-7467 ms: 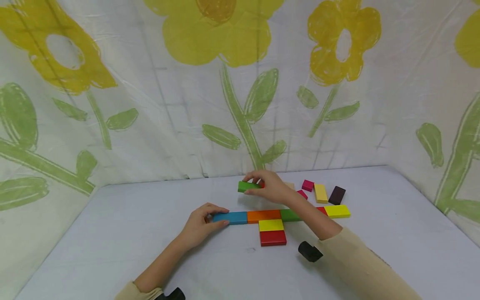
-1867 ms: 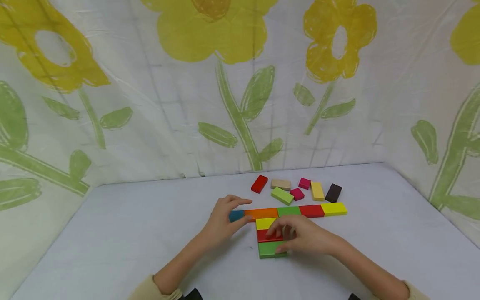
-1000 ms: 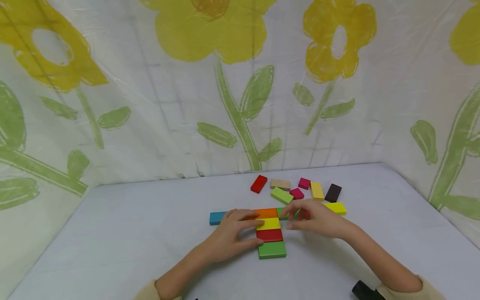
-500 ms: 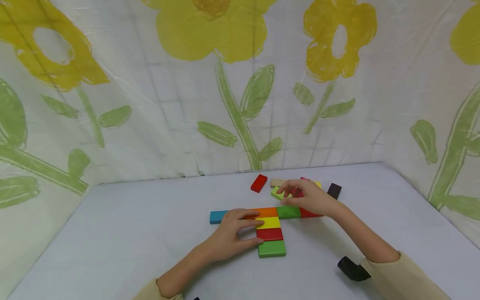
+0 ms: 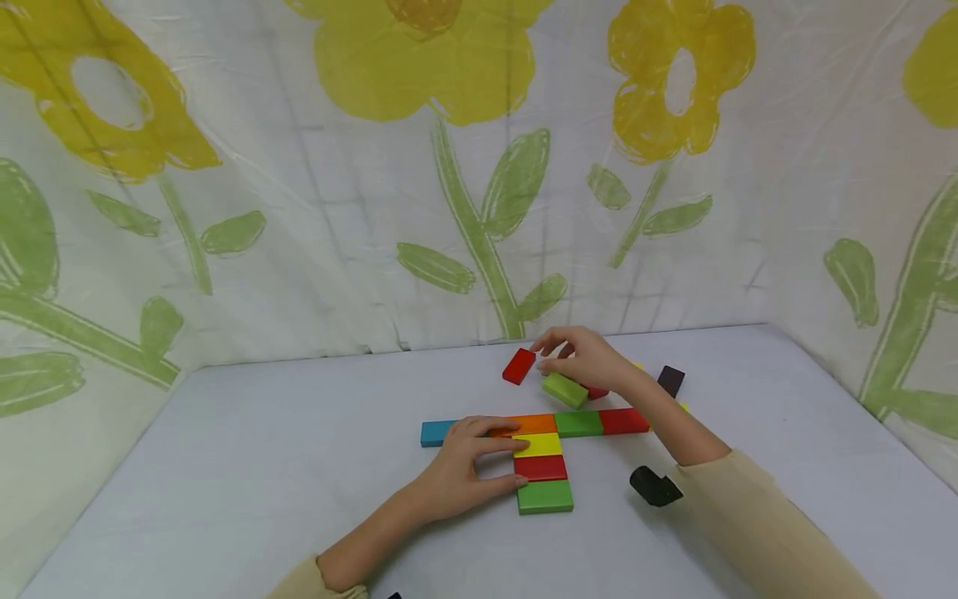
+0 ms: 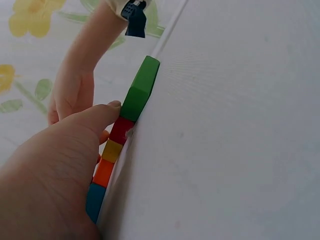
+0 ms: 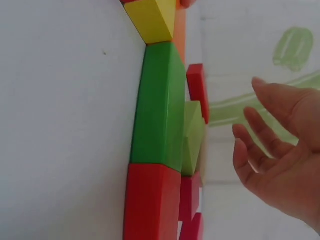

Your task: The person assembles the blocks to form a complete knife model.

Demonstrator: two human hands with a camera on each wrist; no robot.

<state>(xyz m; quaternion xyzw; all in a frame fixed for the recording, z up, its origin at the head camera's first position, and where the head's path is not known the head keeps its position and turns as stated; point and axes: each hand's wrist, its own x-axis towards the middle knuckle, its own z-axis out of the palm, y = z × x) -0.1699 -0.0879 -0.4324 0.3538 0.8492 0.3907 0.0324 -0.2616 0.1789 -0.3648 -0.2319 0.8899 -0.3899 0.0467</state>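
Flat toy blocks form a T. Its row runs blue [image 5: 436, 433], orange [image 5: 535, 424], green [image 5: 579, 424], red [image 5: 624, 421], then yellow, partly behind the right forearm. Below the orange block, a stem of yellow [image 5: 540, 444], red [image 5: 542, 467] and green [image 5: 545, 497] blocks comes toward me. My left hand [image 5: 449, 476] lies along the stem's left side, fingers extended, fingertips touching blocks. My right hand [image 5: 587, 359] hovers over loose blocks at the back, between a red block [image 5: 520, 366] and a lime green block [image 5: 565, 390]. The right wrist view shows nothing in its loosely bent fingers.
A dark brown block [image 5: 670, 381] lies behind the row's right end. Magenta blocks [image 7: 189, 197] and a tan block [image 7: 202, 159] sit beyond the row, mostly hidden by the right hand in the head view. A flower-printed curtain [image 5: 337, 249] hangs behind the white table [image 5: 262, 441].
A green block carried by the right hand came to the stem's near end and was let go. The right hand then moved back over the loose blocks; the left shifted from the blue block to the stem.
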